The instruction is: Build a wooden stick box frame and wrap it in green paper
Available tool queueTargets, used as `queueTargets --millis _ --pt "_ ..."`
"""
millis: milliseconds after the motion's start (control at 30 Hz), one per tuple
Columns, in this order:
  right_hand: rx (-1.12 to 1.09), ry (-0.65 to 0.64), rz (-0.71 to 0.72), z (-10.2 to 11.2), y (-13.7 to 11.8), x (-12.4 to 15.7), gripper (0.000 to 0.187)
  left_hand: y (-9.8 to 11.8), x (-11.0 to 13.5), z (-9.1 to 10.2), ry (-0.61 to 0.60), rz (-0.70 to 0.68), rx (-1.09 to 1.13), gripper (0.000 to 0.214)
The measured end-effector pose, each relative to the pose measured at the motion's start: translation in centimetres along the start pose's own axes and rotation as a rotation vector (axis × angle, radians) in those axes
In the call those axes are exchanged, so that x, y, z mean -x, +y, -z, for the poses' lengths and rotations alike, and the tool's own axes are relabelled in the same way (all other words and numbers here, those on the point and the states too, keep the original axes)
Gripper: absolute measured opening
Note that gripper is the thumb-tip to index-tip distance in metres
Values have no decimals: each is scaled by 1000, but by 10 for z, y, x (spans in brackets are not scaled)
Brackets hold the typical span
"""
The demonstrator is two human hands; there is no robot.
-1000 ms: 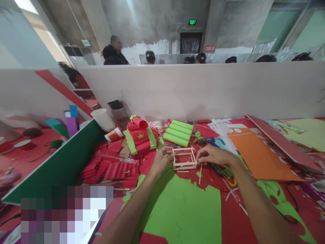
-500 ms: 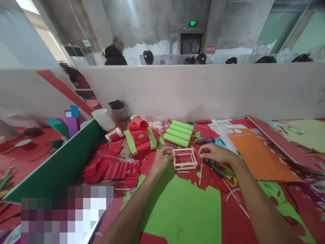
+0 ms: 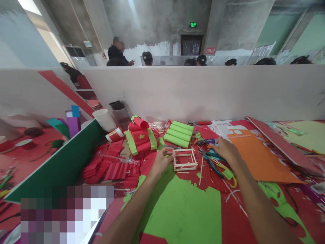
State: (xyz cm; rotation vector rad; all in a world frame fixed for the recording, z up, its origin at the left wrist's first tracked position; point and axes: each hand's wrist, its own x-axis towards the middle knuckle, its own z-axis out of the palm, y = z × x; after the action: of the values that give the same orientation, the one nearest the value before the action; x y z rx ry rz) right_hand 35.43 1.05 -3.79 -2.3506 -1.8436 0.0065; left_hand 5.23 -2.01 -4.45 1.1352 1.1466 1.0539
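Note:
My left hand (image 3: 164, 162) pinches the left edge of a small box-shaped frame of thin wooden sticks (image 3: 185, 166) that rests on the red tabletop. To the right of the frame lies a loose wooden stick (image 3: 201, 173). My right hand (image 3: 225, 149) is stretched over a cluster of tools, its fingers apart, at the handle end of a tool with a blue-purple grip (image 3: 207, 141). I cannot make out whether they touch it. Just below that hand are pliers with teal handles (image 3: 213, 165). A large green paper sheet (image 3: 188, 210) spreads in front.
Green paper rolls (image 3: 179, 134) lie behind the frame. Folded red paper strips (image 3: 119, 169) and a red paper model with a star (image 3: 141, 136) fill the left. Orange paper (image 3: 264, 156) lies right. A white partition (image 3: 203, 91) rises behind; a green board (image 3: 56, 162) stands left.
My right hand has let go of the wooden stick, which now lies beside the frame, and has moved right and away from me over the tools. My left hand stays at the frame.

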Motion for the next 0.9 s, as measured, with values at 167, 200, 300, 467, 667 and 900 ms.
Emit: queueTargets --millis 167,200,300,467,667,900 --pt "75 -70 -21 -5 4 -4 41 -1 -1 0 5 -3 17 25" --pt "88 -94 -9 -6 5 -5 39 -1 0 1 4 -1 18 25" --pt "106 -130 15 -6 8 -8 35 0 0 1 2 10 17 24" --pt "42 -78 22 4 14 -9 33 1 1 1 13 8 25 25" --pt "-72 -56 10 12 15 -8 34 0 0 0 19 16 18 24" --pt "-548 -74 22 2 19 -14 29 0 0 0 14 3 32 26"
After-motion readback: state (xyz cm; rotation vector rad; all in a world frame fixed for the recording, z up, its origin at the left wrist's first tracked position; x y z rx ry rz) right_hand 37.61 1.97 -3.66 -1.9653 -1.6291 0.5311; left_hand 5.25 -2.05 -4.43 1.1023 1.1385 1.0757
